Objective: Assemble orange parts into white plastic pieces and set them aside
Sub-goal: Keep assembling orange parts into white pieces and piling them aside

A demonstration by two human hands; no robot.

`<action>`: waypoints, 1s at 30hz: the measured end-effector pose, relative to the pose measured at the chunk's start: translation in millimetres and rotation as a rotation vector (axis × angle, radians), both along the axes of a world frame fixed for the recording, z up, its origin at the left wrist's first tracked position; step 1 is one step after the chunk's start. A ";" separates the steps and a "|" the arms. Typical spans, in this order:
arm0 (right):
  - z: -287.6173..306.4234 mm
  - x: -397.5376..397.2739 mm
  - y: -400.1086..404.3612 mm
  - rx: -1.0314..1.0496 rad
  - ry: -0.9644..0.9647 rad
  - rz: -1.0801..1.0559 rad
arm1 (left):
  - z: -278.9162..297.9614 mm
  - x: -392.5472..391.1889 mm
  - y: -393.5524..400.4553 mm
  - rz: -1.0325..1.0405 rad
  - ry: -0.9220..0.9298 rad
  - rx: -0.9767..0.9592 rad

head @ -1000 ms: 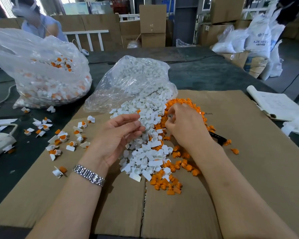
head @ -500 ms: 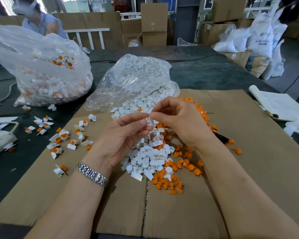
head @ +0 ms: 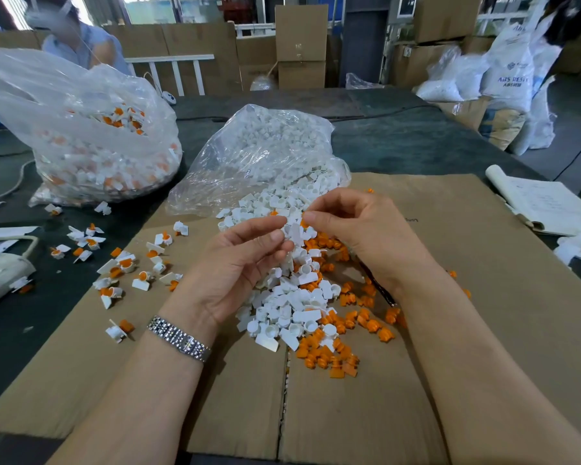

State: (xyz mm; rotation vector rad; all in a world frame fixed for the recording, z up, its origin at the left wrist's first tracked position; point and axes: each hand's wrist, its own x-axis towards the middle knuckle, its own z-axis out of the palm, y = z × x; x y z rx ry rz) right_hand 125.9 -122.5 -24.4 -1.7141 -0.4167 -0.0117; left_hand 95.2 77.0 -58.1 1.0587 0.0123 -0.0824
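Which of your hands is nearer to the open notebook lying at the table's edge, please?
Right. The right hand is over the parts pile, on the notebook's side of the cardboard. The left hand sits farther away, beyond the right hand toward the finished pieces.

Bare forearms; silver link wristwatch (head: 179, 338)

A single wide-angle view looks from the person's head, forward and steeply down onto the cardboard sheet (head: 483, 297) on the table (head: 399, 142). It sits close over both forearms, which enter from the near edge. The far part of the frame takes in stacked cartons (head: 301, 45) and sacks (head: 510, 75) beyond the table, with edges bowed by the lens.
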 end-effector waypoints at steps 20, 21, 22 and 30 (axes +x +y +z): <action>-3.9 -6.8 13.0 -0.308 -0.314 0.025 | 1.7 -1.2 -3.1 0.058 -0.039 0.019; -4.5 -6.7 13.5 -0.330 -0.322 0.026 | 0.8 -1.6 -3.3 0.059 -0.054 0.022; -5.3 -6.4 14.3 -0.357 -0.330 0.020 | -0.2 -2.0 -3.4 0.068 -0.077 0.046; -9.0 -5.3 19.1 -0.393 -0.340 -0.044 | -2.5 -2.5 -4.3 0.120 -0.105 0.181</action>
